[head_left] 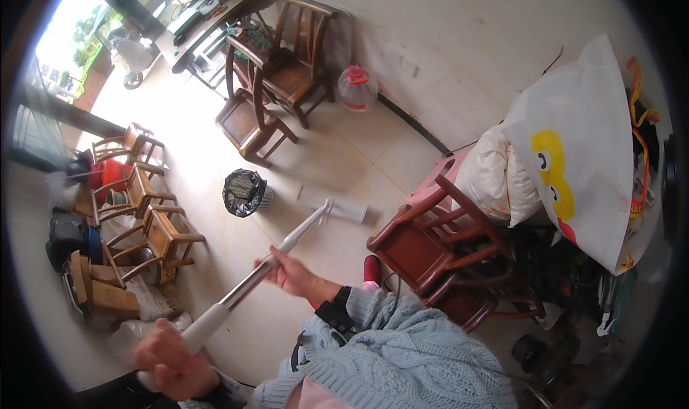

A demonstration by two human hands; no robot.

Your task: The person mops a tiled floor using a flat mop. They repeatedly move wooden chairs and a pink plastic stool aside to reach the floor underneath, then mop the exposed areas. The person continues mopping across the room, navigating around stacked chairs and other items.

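Note:
I hold a white and silver flat mop (242, 291) slantwise across my front. My left hand (171, 360), slightly blurred, is closed round the thick white grip at the upper end of its handle. Farther down the pole, my right hand (293, 274) is wrapped round the shaft, with a black band at the wrist. The flat mop head (346, 209) lies on the tiled floor. Just left of it stands a round waste bin (264, 199) lined with a black bag.
Two wooden chairs (247, 122) stand beyond the bin, near a clear plastic jug (357, 89). Small wooden chairs (166, 234) line the left, beside cardboard boxes (111, 300). At right are a reddish-brown chair (413, 254) and a large white bag (574, 143). My red shoe (371, 271) shows below.

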